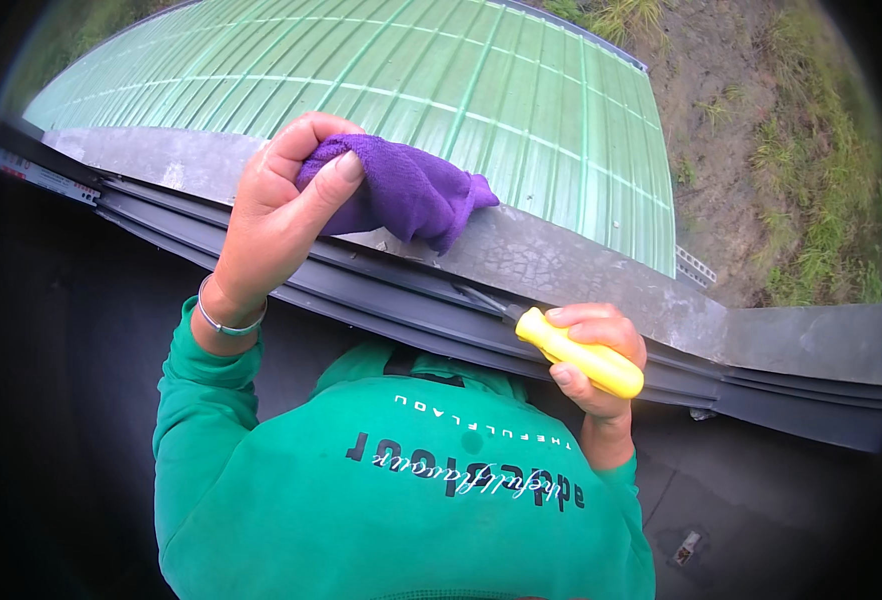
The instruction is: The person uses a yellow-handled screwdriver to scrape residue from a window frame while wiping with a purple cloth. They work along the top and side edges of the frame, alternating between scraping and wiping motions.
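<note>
My left hand (283, 199) pinches a bunched purple cloth (411, 187) between thumb and fingers, above the grey outer sill (553, 259). A bracelet circles that wrist. My right hand (598, 352) grips a screwdriver (583, 352) by its yellow handle. The metal shaft points up and left, its end at the dark window track (411, 292), where the sill meets the frame. Whether the tip touches the track is hard to tell. The cloth hides part of the sill.
Beyond the sill lies a green ribbed metal roof (411, 97), with a dirt and grass slope (793, 187) at its right. A label strip bearing writing (43, 176) sits at the frame's far left. A small scrap (687, 547) lies on the dark floor.
</note>
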